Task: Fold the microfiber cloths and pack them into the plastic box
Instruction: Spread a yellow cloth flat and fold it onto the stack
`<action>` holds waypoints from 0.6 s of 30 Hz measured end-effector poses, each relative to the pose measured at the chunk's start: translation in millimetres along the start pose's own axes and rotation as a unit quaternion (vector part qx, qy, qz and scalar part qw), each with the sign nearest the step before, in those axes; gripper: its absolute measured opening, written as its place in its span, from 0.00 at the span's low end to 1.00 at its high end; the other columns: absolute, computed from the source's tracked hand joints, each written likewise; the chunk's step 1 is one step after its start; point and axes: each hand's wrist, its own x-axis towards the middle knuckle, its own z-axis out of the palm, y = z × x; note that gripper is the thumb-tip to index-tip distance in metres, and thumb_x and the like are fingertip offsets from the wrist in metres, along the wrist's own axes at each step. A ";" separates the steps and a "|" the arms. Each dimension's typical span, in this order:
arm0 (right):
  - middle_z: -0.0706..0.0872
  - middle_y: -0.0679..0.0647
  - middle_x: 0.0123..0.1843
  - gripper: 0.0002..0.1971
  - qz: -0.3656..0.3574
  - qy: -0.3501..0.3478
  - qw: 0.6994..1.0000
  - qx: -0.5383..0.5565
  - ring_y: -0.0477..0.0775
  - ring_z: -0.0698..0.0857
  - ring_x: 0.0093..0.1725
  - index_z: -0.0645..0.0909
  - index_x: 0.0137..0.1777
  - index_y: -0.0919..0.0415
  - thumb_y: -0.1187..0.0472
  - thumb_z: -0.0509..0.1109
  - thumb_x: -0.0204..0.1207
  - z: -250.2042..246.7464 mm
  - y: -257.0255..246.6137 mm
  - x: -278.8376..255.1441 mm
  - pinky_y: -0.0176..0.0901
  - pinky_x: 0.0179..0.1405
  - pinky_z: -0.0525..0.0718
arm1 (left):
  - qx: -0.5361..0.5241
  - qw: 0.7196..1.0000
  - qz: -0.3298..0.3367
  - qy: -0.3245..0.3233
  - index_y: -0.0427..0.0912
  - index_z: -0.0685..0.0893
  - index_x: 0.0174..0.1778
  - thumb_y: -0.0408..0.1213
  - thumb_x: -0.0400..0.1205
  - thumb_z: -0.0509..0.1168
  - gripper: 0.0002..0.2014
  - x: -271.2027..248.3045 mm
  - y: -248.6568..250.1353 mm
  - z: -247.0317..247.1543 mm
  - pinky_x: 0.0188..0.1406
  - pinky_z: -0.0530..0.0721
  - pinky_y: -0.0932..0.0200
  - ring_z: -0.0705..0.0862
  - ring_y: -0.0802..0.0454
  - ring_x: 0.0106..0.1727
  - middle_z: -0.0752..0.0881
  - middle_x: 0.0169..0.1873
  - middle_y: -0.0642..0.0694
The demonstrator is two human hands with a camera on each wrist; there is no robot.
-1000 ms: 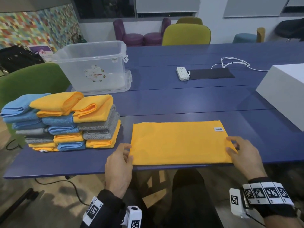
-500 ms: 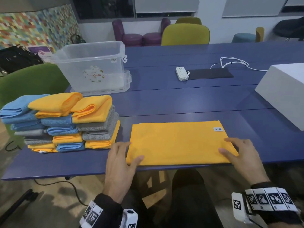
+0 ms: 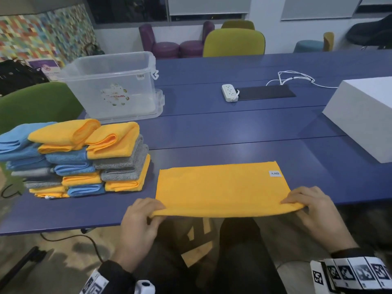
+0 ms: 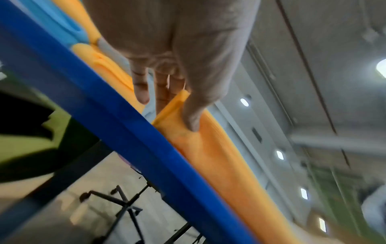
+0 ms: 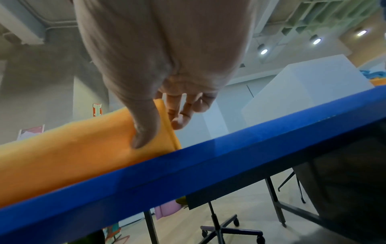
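An orange microfiber cloth [image 3: 220,187] lies folded in a long rectangle at the near edge of the blue table [image 3: 212,134], with a white label at its far right corner. My left hand [image 3: 148,211] pinches its near left corner [image 4: 177,112], thumb under, fingers on top. My right hand [image 3: 297,205] pinches the near right corner [image 5: 165,125] the same way. The near edge is lifted off the table. A clear plastic box [image 3: 112,85] stands open at the far left.
A pile of folded blue, orange and grey cloths [image 3: 80,158] sits left of the flat cloth. A white box [image 3: 364,115] is at the right. A white power strip [image 3: 229,92] and a dark mat [image 3: 265,92] lie farther back. Chairs surround the table.
Both hands went from lying flat beside the cloth's ends to pinching its near corners. The near edge has risen off the table.
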 end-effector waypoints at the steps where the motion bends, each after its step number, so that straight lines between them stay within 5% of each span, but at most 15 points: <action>1: 0.86 0.34 0.52 0.23 0.002 0.000 1.000 0.023 0.47 0.80 0.52 0.90 0.48 0.44 0.77 0.82 0.66 -2.2 -3.1 0.6 0.53 0.51 0.81 | -0.068 0.997 -0.038 0.011 0.53 0.92 0.49 0.31 0.78 0.78 0.11 0.6 1.8 -5.4 0.62 0.80 0.53 0.84 0.58 0.60 0.90 0.52 0.60; 3: 0.87 0.34 0.56 0.21 0.006 0.008 0.996 0.088 0.46 0.82 0.60 0.90 0.50 0.47 0.75 0.81 0.68 -5.3 -10.5 2.9 0.43 0.58 0.80 | -0.199 0.976 -0.084 0.038 0.51 0.93 0.51 0.32 0.80 0.75 0.08 5.4 10.3 -14.4 0.65 0.80 0.57 0.85 0.56 0.64 0.91 0.54 0.56; 6: 0.90 0.42 0.56 0.15 0.050 0.020 0.977 0.208 0.43 0.86 0.63 0.88 0.51 0.51 0.72 0.78 0.73 -10.8 -25.5 11.3 0.36 0.63 0.80 | -0.246 0.963 -0.094 0.063 0.48 0.92 0.54 0.37 0.83 0.72 0.07 17.3 15.1 -14.7 0.66 0.80 0.52 0.86 0.56 0.64 0.92 0.54 0.55; 9: 0.89 0.47 0.45 0.07 0.098 0.011 0.968 0.231 0.45 0.87 0.48 0.84 0.48 0.51 0.65 0.75 0.79 -11.8 -26.6 23.7 0.37 0.48 0.81 | -0.227 0.965 -0.096 0.087 0.49 0.89 0.53 0.48 0.86 0.70 0.07 30.4 5.7 -7.1 0.54 0.85 0.43 0.87 0.50 0.52 0.90 0.45 0.52; 12: 0.83 0.52 0.35 0.05 0.117 0.003 0.975 0.191 0.49 0.80 0.36 0.82 0.45 0.52 0.57 0.74 0.81 -6.8 -21.4 31.9 0.42 0.36 0.76 | -0.179 0.973 -0.091 0.112 0.51 0.86 0.51 0.50 0.89 0.66 0.08 40.5 0.6 -0.2 0.42 0.81 0.44 0.83 0.53 0.42 0.85 0.37 0.51; 15: 0.74 0.56 0.29 0.13 0.139 0.013 0.976 0.165 0.48 0.72 0.30 0.77 0.40 0.58 0.53 0.73 0.81 -0.5 -19.2 40.4 0.42 0.30 0.69 | -0.100 0.980 -0.126 0.118 0.46 0.85 0.50 0.48 0.89 0.64 0.10 48.5 -0.9 7.9 0.33 0.70 0.54 0.77 0.60 0.34 0.77 0.29 0.55; 18: 0.71 0.53 0.28 0.20 0.170 0.004 0.978 0.120 0.53 0.72 0.30 0.70 0.36 0.60 0.50 0.71 0.83 5.4 -23.0 53.4 0.53 0.31 0.72 | -0.007 0.980 -0.174 0.098 0.42 0.82 0.53 0.49 0.90 0.61 0.13 59.5 -1.5 16.6 0.36 0.71 0.52 0.81 0.45 0.38 0.78 0.31 0.51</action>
